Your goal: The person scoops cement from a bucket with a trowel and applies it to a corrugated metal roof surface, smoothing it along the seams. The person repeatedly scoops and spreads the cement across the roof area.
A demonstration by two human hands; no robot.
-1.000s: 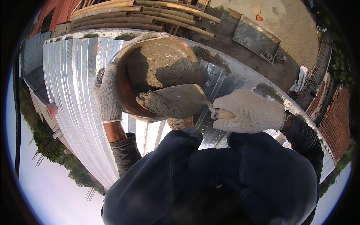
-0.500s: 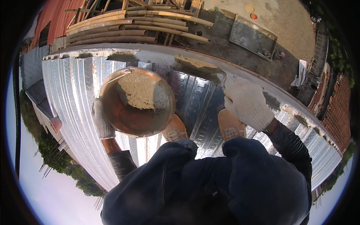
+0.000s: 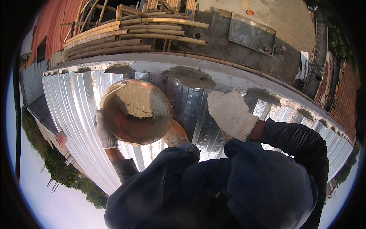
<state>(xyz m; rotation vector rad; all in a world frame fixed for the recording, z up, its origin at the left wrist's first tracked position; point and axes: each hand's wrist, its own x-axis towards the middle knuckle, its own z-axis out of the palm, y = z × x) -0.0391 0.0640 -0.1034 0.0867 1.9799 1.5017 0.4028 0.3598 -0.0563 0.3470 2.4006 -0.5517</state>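
Observation:
My left hand, in a pale knitted glove, grips the left side of a round, reddish bucket with a mortar-smeared rim. Wet grey mortar clings inside it, sloping down from the far side. My right hand, gloved in the same knit, is closed with its knuckles upward, just short of a low concrete wall. What it holds, if anything, is hidden beneath the glove. A fresh mortar patch is spread on the wall's near face, ahead of and between my hands.
Ribbed metal sheeting lies under my shoes. More mortar patches mark the wall. Beyond its edge, lower down, are stacked bamboo poles, a metal mixing tray and a ladder.
My right hand has drawn back from the wall and left, its forearm now more sideways. The mortar patch looks flatter and more spread. My left hand keeps the bucket in nearly the same place.

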